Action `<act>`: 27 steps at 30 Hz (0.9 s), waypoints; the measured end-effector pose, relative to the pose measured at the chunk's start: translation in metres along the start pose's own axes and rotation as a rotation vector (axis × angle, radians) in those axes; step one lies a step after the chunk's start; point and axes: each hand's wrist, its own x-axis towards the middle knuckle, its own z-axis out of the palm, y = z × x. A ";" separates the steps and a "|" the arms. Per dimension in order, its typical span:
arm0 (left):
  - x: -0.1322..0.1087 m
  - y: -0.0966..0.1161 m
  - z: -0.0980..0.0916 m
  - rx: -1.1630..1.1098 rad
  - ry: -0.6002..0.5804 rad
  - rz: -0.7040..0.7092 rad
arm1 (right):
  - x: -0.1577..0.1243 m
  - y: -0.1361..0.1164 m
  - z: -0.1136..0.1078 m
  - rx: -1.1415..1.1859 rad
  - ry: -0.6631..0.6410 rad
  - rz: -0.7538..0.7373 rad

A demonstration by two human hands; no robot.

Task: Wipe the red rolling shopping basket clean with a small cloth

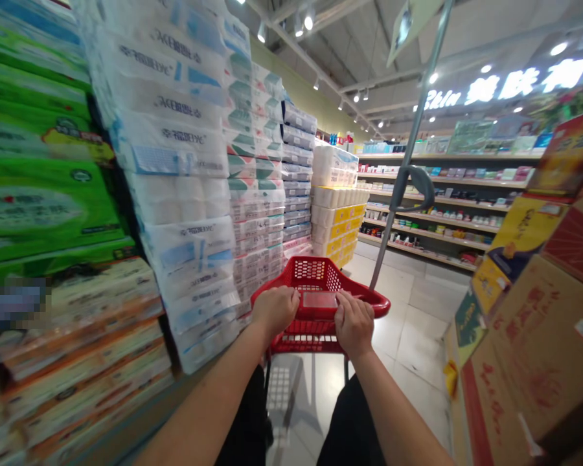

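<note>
A red plastic shopping cart (320, 275) stands in front of me in a shop aisle, its basket empty as far as I can see. My left hand (274, 310) is wrapped around the left part of its red handle. My right hand (354, 321) grips the right part of the same handle. Between the two hands a flat red panel (319, 299) of the handle shows. My legs in dark trousers appear below the cart.
Tall stacks of wrapped tissue and toilet paper packs (175, 162) line the left side. Cardboard boxes (539, 336) crowd the right. A slanted metal pole (408, 162) rises beyond the cart. Product shelves (442, 220) run along the back, across a light tiled floor (408, 323).
</note>
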 end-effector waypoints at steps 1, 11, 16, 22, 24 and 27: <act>-0.004 0.000 0.002 0.018 0.052 0.020 | 0.000 0.000 0.000 -0.001 -0.007 0.003; -0.006 0.013 -0.003 0.014 0.068 0.007 | -0.003 0.014 0.000 -0.015 -0.091 0.032; 0.014 0.009 -0.010 -0.103 -0.151 -0.050 | 0.000 0.021 0.003 -0.015 -0.109 0.027; 0.010 0.000 0.006 -0.026 0.027 0.059 | 0.003 0.024 0.008 -0.026 -0.074 0.017; -0.001 -0.004 0.016 -0.026 0.142 0.130 | 0.005 0.024 0.010 -0.028 -0.076 0.019; -0.015 -0.012 0.027 -0.034 0.260 0.172 | 0.006 0.024 0.012 -0.036 -0.079 0.020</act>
